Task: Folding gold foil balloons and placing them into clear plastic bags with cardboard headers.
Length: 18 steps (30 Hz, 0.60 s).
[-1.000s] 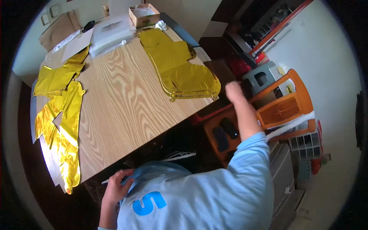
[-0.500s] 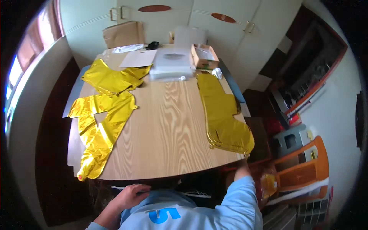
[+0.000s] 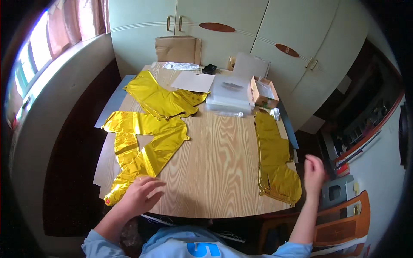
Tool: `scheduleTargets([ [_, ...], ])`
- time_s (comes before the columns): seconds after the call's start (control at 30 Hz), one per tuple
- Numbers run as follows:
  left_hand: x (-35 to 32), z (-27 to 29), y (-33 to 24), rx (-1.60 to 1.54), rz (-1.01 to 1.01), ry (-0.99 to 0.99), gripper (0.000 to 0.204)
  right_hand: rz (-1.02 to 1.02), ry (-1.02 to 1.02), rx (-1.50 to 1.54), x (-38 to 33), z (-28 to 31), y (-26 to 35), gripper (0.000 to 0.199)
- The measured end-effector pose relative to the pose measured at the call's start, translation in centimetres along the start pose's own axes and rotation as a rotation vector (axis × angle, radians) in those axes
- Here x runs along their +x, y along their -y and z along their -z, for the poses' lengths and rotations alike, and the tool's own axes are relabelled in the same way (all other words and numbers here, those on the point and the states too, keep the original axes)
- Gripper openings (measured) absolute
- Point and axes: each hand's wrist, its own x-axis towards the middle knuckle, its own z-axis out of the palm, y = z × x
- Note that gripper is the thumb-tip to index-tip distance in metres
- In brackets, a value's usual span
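My left hand [image 3: 142, 195] hovers at the near end of a flat gold foil balloon [image 3: 165, 137] with an angular hole, its fingers loosely stretched and the thumb apart. Behind it a second gold foil balloon [image 3: 159, 96] lies flat and curved. Off the table's right edge my right hand [image 3: 314, 174] is raised with its fingers curled together. What they hold, if anything, is hidden. Beside that hand lies a stack of folded gold foil balloons [image 3: 275, 150], flat on the wood.
On the wooden table [image 3: 215, 172], clear plastic bags [image 3: 229, 94] sit at the back middle, near a white card [image 3: 192, 81] and an open cardboard box [image 3: 263, 95]. A crumpled white piece [image 3: 275, 113] is by the box. An orange wooden chair [image 3: 340, 230] stands at the right.
My left hand has risen from my lap to the near left balloon. My right hand has come up from below the table's right edge. The view has shifted left.
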Motion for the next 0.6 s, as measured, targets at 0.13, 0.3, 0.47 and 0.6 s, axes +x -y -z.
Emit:
scheduleTargets([
  [0.13,0.1,-0.9,4.1,0.343,-0.085,-0.234,0.04,0.185,0.659,0.198,5.3,-10.3,10.9,0.026],
  [0.3,0.2,-1.7,6.6,0.351,-0.011,-0.275,0.047,0.364,0.609,0.133,12.4,-25.9,14.6,0.034],
  [0.47,-0.1,-2.8,7.0,0.307,-0.025,-0.249,0.055,0.341,0.443,-0.125,16.7,-38.0,19.1,0.032],
  [0.6,-0.5,-1.8,5.6,0.429,0.038,-0.238,0.059,0.169,0.404,-0.077,19.9,-40.7,19.2,0.035],
])
